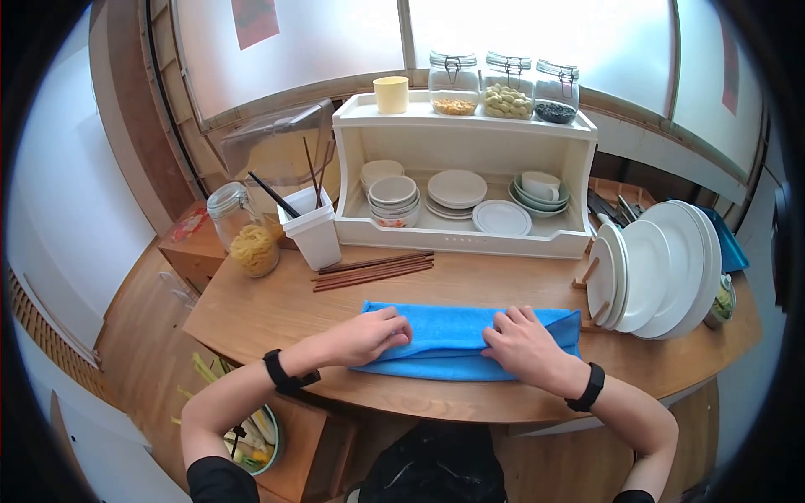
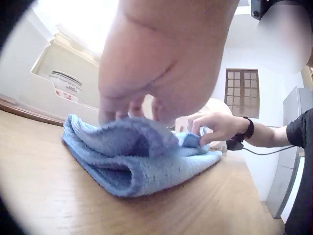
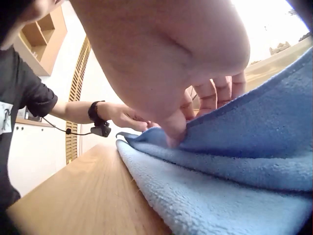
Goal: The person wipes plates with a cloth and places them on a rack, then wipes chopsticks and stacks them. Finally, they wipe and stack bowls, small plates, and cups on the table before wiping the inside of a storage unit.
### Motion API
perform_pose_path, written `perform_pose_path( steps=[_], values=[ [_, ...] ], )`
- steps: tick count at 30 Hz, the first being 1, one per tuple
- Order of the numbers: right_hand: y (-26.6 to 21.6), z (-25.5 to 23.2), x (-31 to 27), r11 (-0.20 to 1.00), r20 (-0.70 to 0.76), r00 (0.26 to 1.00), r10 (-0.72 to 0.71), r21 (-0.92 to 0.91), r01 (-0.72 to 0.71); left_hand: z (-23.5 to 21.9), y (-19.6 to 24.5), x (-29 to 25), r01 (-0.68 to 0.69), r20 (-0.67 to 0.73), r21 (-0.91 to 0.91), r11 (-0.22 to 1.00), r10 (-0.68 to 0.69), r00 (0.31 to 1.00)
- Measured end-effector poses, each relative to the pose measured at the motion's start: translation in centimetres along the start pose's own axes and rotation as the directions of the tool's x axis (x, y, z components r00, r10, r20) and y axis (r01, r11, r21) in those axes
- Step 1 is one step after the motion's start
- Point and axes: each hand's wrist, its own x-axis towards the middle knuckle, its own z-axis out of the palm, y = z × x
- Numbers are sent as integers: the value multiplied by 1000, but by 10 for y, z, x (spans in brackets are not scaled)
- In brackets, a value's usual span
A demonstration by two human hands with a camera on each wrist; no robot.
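Note:
A blue towel [image 1: 449, 317] lies in a long folded strip near the table's front edge, its layers showing at the end in the left wrist view. My left hand [image 1: 376, 334] grips the fold toward the towel's left end with curled fingers. Farther right, my right hand [image 1: 527, 344] pinches the same upper layer. In the right wrist view the thumb [image 3: 174, 129] presses the near side of the raised towel edge [image 3: 234, 117], while the other fingers sit behind it. Both wrists wear black bands.
Several brown chopsticks [image 1: 373, 270] lie behind the towel, beside a white holder [image 1: 314, 237]. A pasta jar [image 1: 251, 247] stands left. White plates [image 1: 646, 277] stand in a rack at right. At the back, a white shelf [image 1: 503, 243] holds bowls and jars.

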Motion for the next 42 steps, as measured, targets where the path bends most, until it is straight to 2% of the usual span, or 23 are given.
perform_pose_path(
  steps=[2,3,4,6,7,10,13,17,20,23,27,30,36,37,39,40,42],
  values=[
    [-3,1,8,999,-17,999,34,-11,-34,14,-4,2,22,-122,127,992,-7,993],
    [-2,3,14,998,-37,998,56,-18,-57,18,-7,4,0,-105,169,986,18,994],
    [0,5,21,996,-57,995,78,-26,-80,20,-10,5,36,-97,145,989,-22,995],
    [-2,11,33,979,-140,981,131,-137,-150,20,-12,7,108,-80,91,990,-101,992],
    [-5,14,38,964,-184,971,155,-188,-190,18,-13,8,92,-55,99,991,-86,995],
    [-28,26,46,991,-146,986,80,-94,-94,10,-11,4,127,42,84,988,-131,990],
    [-54,35,53,987,-70,997,-26,157,37,14,-19,-2,74,17,75,994,-76,997],
    [-67,52,70,989,-61,993,-105,93,111,24,-19,0,54,-52,134,989,-47,998],
    [-69,55,75,986,-65,996,-53,155,63,32,-21,3,25,-130,127,992,-8,991],
    [-65,56,73,981,-88,995,-51,181,66,32,-19,3,41,-171,-75,996,-53,984],
    [-63,54,68,978,-71,996,-56,195,69,34,-12,2,65,-152,102,993,-49,987],
    [-52,51,57,983,-13,998,-68,169,69,34,-11,-4,108,-113,179,978,-89,990],
    [1,30,9,962,175,975,135,212,-171,-3,-29,-39,160,-29,233,959,-157,987],
    [8,21,5,955,240,959,152,215,-206,-4,-34,-43,182,-46,135,974,-177,983],
    [16,3,1,936,376,909,178,221,-274,-6,-33,-42,151,-37,329,932,-147,989],
    [18,3,1,934,291,938,186,243,-261,-7,-31,-41,133,-30,422,897,-132,991],
    [21,8,2,931,116,973,201,285,-227,-2,-27,-29,50,-27,474,879,-43,999]
  ],
)
